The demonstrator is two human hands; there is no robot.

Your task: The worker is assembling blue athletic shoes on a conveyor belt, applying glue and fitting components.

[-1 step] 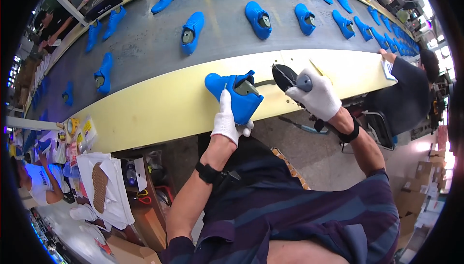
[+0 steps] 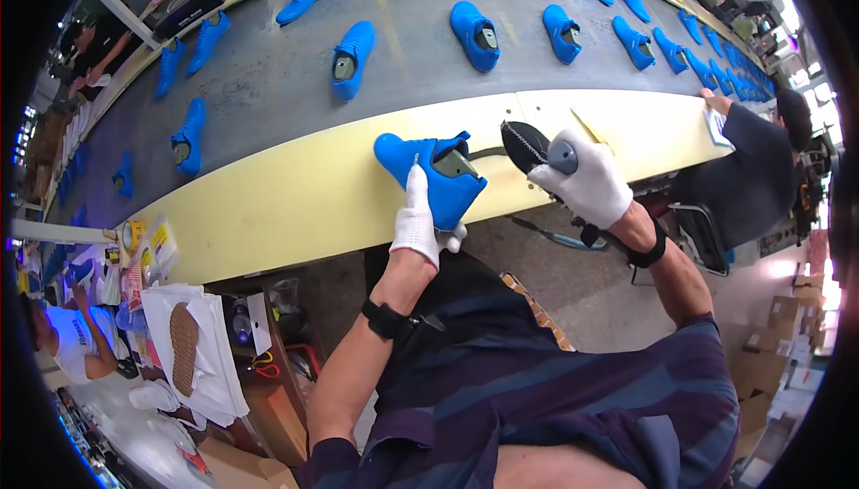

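My left hand (image 2: 420,225), in a white glove, grips a blue shoe upper (image 2: 436,174) with a dark green last inside. The toe points up and left, and my thumb lies along its side. The fingers under it are partly hidden. To its right, my gloved right hand (image 2: 591,178) is closed round the grey rounded handle of a black teardrop-shaped tool (image 2: 522,147). A thin silvery line runs along the tool, and its tip points up and left. A gap separates the tool from the shoe upper.
Beyond the pale yellow ledge (image 2: 295,185), a grey conveyor belt (image 2: 412,51) carries several blue shoe uppers on lasts. A co-worker in dark clothes (image 2: 729,180) sits at the right. White sheets with a brown sole (image 2: 184,346) lie at lower left, near another person in white (image 2: 80,332).
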